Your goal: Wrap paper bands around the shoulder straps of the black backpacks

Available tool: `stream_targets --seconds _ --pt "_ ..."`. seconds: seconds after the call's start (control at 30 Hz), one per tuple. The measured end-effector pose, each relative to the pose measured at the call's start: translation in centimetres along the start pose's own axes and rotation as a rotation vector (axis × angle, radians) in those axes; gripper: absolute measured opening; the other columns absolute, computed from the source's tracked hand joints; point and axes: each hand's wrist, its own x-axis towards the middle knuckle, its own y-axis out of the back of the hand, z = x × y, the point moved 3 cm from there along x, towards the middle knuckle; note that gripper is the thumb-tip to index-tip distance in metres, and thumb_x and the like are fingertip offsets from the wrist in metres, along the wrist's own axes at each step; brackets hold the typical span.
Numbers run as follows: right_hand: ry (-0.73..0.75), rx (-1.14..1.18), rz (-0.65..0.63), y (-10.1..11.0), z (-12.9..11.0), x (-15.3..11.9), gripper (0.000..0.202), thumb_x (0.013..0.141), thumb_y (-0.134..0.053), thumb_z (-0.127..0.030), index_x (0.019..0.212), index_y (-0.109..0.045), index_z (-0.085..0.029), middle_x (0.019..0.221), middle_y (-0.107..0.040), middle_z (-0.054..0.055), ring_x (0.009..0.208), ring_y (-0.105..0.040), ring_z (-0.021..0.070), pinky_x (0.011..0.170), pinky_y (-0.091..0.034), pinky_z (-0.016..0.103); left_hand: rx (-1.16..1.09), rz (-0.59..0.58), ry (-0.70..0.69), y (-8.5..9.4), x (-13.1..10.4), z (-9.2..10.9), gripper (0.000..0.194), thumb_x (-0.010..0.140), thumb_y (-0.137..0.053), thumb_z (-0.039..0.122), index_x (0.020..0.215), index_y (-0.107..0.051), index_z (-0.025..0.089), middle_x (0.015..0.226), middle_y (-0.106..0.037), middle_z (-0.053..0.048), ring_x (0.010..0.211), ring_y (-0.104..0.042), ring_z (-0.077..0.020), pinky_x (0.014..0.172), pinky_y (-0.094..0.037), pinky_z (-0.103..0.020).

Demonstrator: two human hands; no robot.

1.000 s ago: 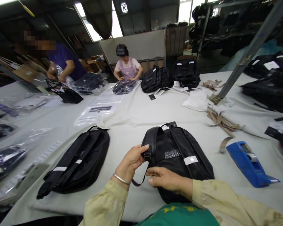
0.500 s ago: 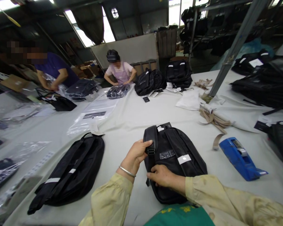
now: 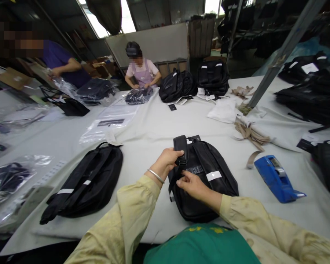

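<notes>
A black backpack (image 3: 222, 168) lies strap side up on the white-covered table in front of me, with a white band round its right strap. My left hand (image 3: 169, 158) grips the padded left shoulder strap (image 3: 180, 143) near its buckle, thumb on top. Just below the buckle, my right hand (image 3: 191, 183) pinches the thin webbing of that strap, its fingertips close together. A black tag shows at the top of the backpack. To the left lies a second black backpack (image 3: 90, 183), untouched, with white bands on its straps.
A blue tape dispenser (image 3: 277, 179) and beige strips (image 3: 251, 135) lie to the right, near a slanted metal post (image 3: 286, 55). More black backpacks (image 3: 177, 86) stand behind. Across the table, a person in a pink apron (image 3: 143, 73) handles a wrapped bag; another in purple (image 3: 60, 60) holds clear plastic.
My left hand has lifted the padded strap slightly off the backpack and shifted it. My right hand has moved up towards the buckle. The whole view has tilted down a little.
</notes>
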Motion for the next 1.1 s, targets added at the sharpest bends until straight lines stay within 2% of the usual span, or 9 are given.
stream_targets --seconds 0.1,0.2,0.33,0.43,0.57,0.67,0.8,1.0,1.1 --pt "0.039 0.319 0.043 0.6 0.0 0.7 0.029 0.077 -0.065 -0.044 0.082 -0.060 -0.016 0.058 -0.049 -0.005 0.051 -0.044 0.0096 0.053 -0.037 0.024 -0.026 -0.010 -0.021 -0.1 0.1 -0.2 0.023 0.059 -0.082 0.012 0.069 -0.061 0.012 0.052 -0.063 -0.002 0.045 -0.058 -0.0142 0.046 -0.046 -0.025" --pt "0.096 0.333 0.094 0.7 -0.4 0.7 0.037 0.072 -0.072 -0.044 0.060 -0.050 -0.017 0.056 -0.049 -0.005 0.057 -0.046 0.0101 0.058 -0.037 0.024 -0.070 -0.027 -0.037 0.2 0.1 -0.3 0.023 0.060 -0.082 0.013 0.069 -0.061 0.012 0.054 -0.063 -0.002 0.046 -0.059 -0.0145 0.047 -0.046 -0.025" --pt "-0.024 0.474 0.103 -0.3 -0.2 0.1 0.037 0.071 -0.071 -0.050 0.071 -0.055 -0.017 0.070 -0.065 0.001 0.065 -0.060 0.0159 0.062 -0.044 0.028 -0.140 -0.073 -0.042 0.7 -0.2 -0.7 0.020 0.064 -0.078 0.014 0.072 -0.060 0.012 0.058 -0.065 -0.003 0.050 -0.060 -0.0147 0.052 -0.050 -0.027" --pt "-0.119 0.497 0.192 -0.6 0.3 0.4 0.040 0.065 -0.073 -0.052 0.069 -0.055 -0.017 0.067 -0.067 0.003 0.060 -0.063 0.0178 0.058 -0.046 0.029 -0.180 -0.134 -0.039 1.0 -0.6 -1.6 0.022 0.064 -0.078 0.015 0.076 -0.061 0.012 0.064 -0.067 -0.005 0.055 -0.062 -0.0152 0.056 -0.051 -0.028" --pt "-0.014 0.404 0.288 0.0 -0.2 1.3 0.035 0.068 -0.072 -0.048 0.065 -0.057 -0.016 0.063 -0.066 0.003 0.059 -0.064 0.0182 0.058 -0.046 0.029 -0.209 -0.152 -0.040 1.3 -1.0 -2.9 0.026 0.064 -0.080 0.022 0.075 -0.057 0.014 0.058 -0.063 -0.001 0.050 -0.059 -0.0137 0.050 -0.048 -0.025" --pt "0.075 0.374 0.272 0.0 -0.3 1.2 0.031 0.073 -0.069 -0.046 0.072 -0.064 -0.015 0.071 -0.070 0.005 0.064 -0.065 0.0177 0.066 -0.048 0.031 -0.211 -0.167 -0.030 1.6 -1.0 -2.9 0.028 0.065 -0.080 0.027 0.073 -0.056 0.015 0.054 -0.059 0.001 0.045 -0.055 -0.0128 0.046 -0.046 -0.025" --pt "0.061 0.401 0.160 -1.1 0.4 0.8 0.034 0.071 -0.071 -0.047 0.074 -0.067 -0.014 0.074 -0.071 0.007 0.069 -0.065 0.0188 0.072 -0.050 0.033 -0.214 -0.182 -0.041 1.8 -1.0 -1.9 0.025 0.065 -0.080 0.021 0.076 -0.059 0.014 0.063 -0.065 -0.004 0.053 -0.060 -0.0138 0.053 -0.050 -0.026" --pt "0.062 0.399 0.336 -0.6 -1.9 1.6 0.033 0.064 -0.075 -0.043 0.058 -0.058 -0.016 0.065 -0.070 0.005 0.062 -0.065 0.0199 0.064 -0.051 0.033 -0.212 -0.195 -0.042 1.9 -0.6 -1.7 0.025 0.066 -0.079 0.021 0.070 -0.055 0.015 0.053 -0.059 0.000 0.044 -0.054 -0.0129 0.045 -0.044 -0.025" --pt "0.097 0.413 0.292 -0.6 -2.5 1.3 0.030 0.067 -0.074 -0.043 0.069 -0.065 -0.015 0.072 -0.072 0.007 0.065 -0.067 0.0207 0.066 -0.052 0.033 -0.219 -0.191 -0.052 2.1 -0.4 -1.6 0.024 0.066 -0.078 0.019 0.070 -0.055 0.015 0.053 -0.059 0.000 0.044 -0.054 -0.0129 0.045 -0.043 -0.025"
